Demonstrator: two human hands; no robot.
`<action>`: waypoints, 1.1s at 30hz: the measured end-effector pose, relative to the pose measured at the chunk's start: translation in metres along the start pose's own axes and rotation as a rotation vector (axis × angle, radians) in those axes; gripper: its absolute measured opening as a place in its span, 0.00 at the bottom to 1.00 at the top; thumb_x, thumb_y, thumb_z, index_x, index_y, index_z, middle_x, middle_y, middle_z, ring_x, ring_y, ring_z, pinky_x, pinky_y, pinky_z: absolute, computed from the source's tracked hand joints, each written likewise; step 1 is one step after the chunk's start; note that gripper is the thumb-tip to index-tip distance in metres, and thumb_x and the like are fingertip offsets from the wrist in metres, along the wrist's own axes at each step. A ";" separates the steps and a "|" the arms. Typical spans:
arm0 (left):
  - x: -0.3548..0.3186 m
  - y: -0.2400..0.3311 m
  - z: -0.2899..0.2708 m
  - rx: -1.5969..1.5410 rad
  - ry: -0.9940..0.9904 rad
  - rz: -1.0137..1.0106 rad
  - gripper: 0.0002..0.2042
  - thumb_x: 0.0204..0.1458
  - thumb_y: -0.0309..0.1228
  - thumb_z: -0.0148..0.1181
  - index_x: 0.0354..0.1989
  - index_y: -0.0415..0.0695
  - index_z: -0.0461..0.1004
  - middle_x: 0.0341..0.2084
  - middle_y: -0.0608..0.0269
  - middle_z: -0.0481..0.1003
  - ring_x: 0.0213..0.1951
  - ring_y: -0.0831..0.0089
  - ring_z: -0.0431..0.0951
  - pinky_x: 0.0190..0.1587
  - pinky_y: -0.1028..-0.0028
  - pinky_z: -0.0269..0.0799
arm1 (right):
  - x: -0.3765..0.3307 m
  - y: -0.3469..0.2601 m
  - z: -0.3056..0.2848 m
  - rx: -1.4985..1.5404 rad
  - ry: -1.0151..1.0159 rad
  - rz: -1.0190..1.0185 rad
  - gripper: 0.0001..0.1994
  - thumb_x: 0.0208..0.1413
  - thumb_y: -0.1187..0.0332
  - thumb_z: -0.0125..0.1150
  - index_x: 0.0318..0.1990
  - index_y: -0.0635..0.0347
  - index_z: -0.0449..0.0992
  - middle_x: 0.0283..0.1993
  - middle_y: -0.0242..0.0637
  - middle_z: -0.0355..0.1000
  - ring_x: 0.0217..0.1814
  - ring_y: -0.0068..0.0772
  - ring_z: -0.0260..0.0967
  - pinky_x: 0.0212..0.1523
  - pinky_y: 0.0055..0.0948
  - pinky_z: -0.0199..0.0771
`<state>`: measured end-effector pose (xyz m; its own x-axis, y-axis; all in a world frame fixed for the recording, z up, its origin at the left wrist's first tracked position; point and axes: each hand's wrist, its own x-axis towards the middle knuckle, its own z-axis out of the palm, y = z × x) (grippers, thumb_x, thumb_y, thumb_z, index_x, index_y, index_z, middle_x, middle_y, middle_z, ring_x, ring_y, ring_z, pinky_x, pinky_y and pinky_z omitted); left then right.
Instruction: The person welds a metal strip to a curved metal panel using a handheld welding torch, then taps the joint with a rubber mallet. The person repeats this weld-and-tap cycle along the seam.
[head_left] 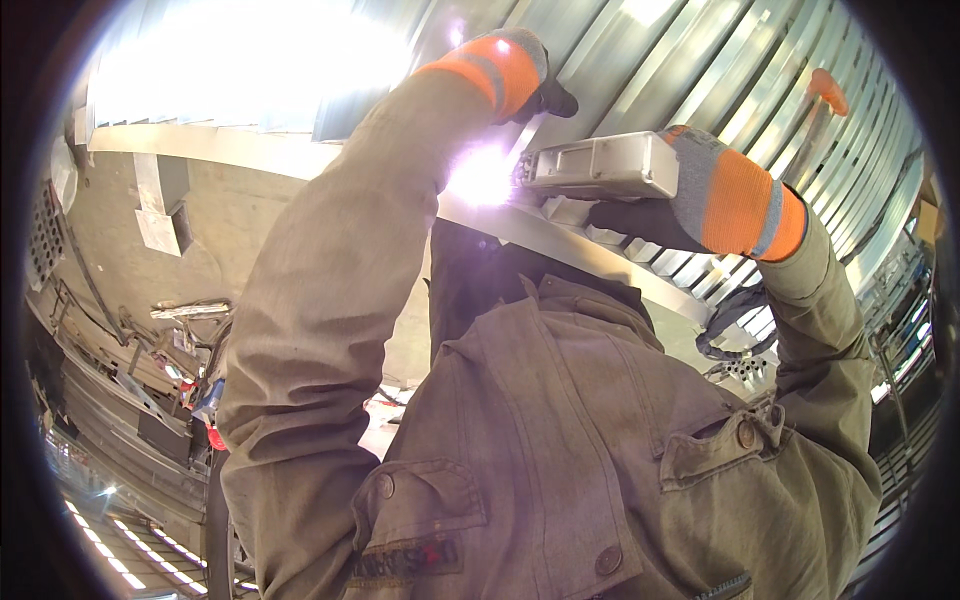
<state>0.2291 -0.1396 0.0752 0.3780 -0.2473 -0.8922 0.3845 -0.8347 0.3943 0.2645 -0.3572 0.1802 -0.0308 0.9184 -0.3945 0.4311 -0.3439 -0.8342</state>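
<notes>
My right hand [735,200], in an orange and grey glove with black fingers, grips a boxy pale-grey handheld welding tool [605,165]. At the tool's left end a purple-white glare [482,178] burns near a pale metal edge strip [575,250], hiding the exact point of contact. My left hand [520,75], gloved alike, is at the ribbed metal panel [640,65] beyond the glare. Its black fingers are curled together, and what they grip, if anything, is hidden.
A hammer-shaped tool with an orange end [827,92] lies on the slats at the right. Dark coiled cable [738,325] hangs below the strip. A bent metal piece [160,215] is at the left, with clutter below. Strong light washes out the panel's upper left.
</notes>
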 end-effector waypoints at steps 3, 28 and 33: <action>0.003 -0.001 -0.002 0.044 0.005 0.036 0.34 0.59 0.68 0.55 0.33 0.43 0.80 0.27 0.56 0.80 0.31 0.59 0.79 0.39 0.54 0.75 | 0.003 -0.006 0.001 -0.004 -0.039 0.023 0.19 0.63 0.70 0.67 0.62 0.52 0.80 0.47 0.37 0.84 0.44 0.32 0.82 0.50 0.31 0.82; -0.003 0.011 0.015 -0.253 0.208 -0.186 0.23 0.50 0.52 0.73 0.46 0.46 0.86 0.27 0.62 0.82 0.27 0.72 0.78 0.31 0.67 0.77 | -0.087 0.027 0.015 0.393 0.127 0.137 0.19 0.60 0.71 0.72 0.59 0.60 0.81 0.48 0.40 0.84 0.43 0.30 0.82 0.46 0.30 0.83; -0.001 0.009 0.015 -0.254 0.219 -0.166 0.22 0.49 0.50 0.74 0.44 0.45 0.87 0.26 0.61 0.81 0.26 0.72 0.77 0.30 0.69 0.76 | -0.090 0.036 0.020 0.377 0.123 0.109 0.20 0.60 0.72 0.72 0.60 0.60 0.81 0.50 0.40 0.84 0.46 0.30 0.82 0.49 0.31 0.84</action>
<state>0.2197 -0.1544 0.0767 0.4538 0.0152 -0.8910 0.6418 -0.6992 0.3150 0.2642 -0.4564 0.1780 0.1147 0.8811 -0.4589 0.0642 -0.4675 -0.8817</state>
